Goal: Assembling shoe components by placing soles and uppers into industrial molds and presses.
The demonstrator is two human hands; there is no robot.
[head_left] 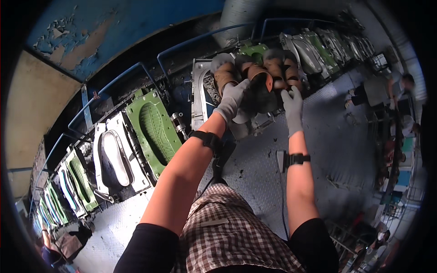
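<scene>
The landmark is the green, rectangular mould with a ribbed, foot-shaped hollow (154, 132). Beyond it and to its right sits the cluster of brown-and-grey, rounded shoe-like pieces (258, 74), crowded side by side, with both hands at its near edge. The left hand (233, 99), in a pale grey knit glove, is the nearer of the two to the green mould; its fingers lie against a brown rim, the thumb partly hidden. The right hand (292, 103), gloved alike and farther right of the mould, has its fingers bent at the cluster's right-hand edge; whether either hand has closed firmly on a piece, I cannot tell. The brown rims stand open in a curve, so the material is probably leather-like, springy rather than limp, and each piece likely light, though the grey rounded ends may be stiffer and heavier. The open rim seems the best hold, pinched between thumb and fingers; the smooth-looking grey ends could slip in knit gloves. Just left of the mould stands a white, sole-shaped mould (116, 157).
</scene>
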